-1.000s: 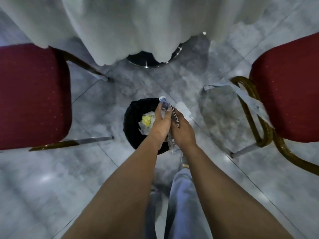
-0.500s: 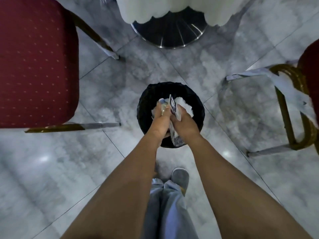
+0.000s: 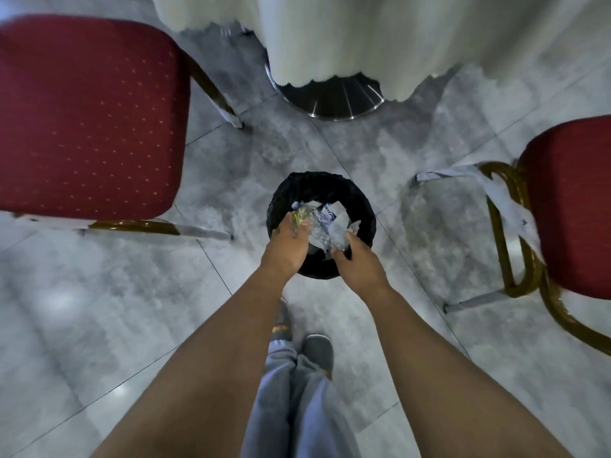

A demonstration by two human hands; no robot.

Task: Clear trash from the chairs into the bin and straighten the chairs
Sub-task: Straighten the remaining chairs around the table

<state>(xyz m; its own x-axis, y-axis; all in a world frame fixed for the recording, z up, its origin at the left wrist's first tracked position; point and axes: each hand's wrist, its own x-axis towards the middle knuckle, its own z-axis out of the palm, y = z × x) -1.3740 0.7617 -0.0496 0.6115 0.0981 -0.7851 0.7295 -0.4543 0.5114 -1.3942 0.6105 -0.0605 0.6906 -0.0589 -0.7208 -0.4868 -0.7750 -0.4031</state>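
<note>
Both hands hover over the black bin (image 3: 358, 201), just above the trash (image 3: 325, 223). The left hand (image 3: 286, 247) is spread open and empty. The right hand (image 3: 358, 262) is loosely open; whether it touches the trash is unclear.

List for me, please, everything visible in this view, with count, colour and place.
chairs: 2, red seats on gold frames; left chair, right chair
bin: 1, black, on the floor between the chairs
trash: several pieces, clear plastic, white and yellow, at the bin's mouth
tablecloth: 1, white, hanging at the top
table base: 1, shiny metal, under the cloth
floor: grey marbled tiles
shoes: 2, grey, below the bin
trousers: light grey, bottom centre
left hand: over the bin, fingers loose
right hand: over the bin, fingers loose
</note>
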